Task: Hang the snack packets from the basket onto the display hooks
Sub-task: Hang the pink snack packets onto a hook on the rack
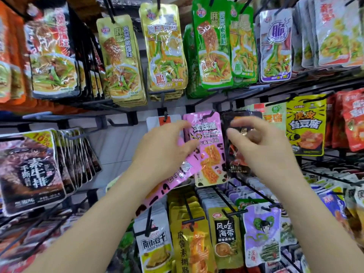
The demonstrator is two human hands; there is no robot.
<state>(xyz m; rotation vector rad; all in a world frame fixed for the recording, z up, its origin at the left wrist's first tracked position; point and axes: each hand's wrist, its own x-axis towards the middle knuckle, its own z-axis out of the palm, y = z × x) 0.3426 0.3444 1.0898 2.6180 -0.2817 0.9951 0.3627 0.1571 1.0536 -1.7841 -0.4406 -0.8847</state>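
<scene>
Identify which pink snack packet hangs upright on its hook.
The pink plastic packet with the orange lattice picture, between the left hand and the right hand. The other pink packets lie tilted in the left hand's grip.

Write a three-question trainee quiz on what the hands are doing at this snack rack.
1. Multiple choice: the packets gripped by the left hand are A green, B pink, C purple.
2. True or false: the right hand holds a green packet.
3. Fill in: the packet just right of the hanging pink packet is ____.
Key: 1 B. 2 False; its fingers are at the black packet. 3 black.
</scene>
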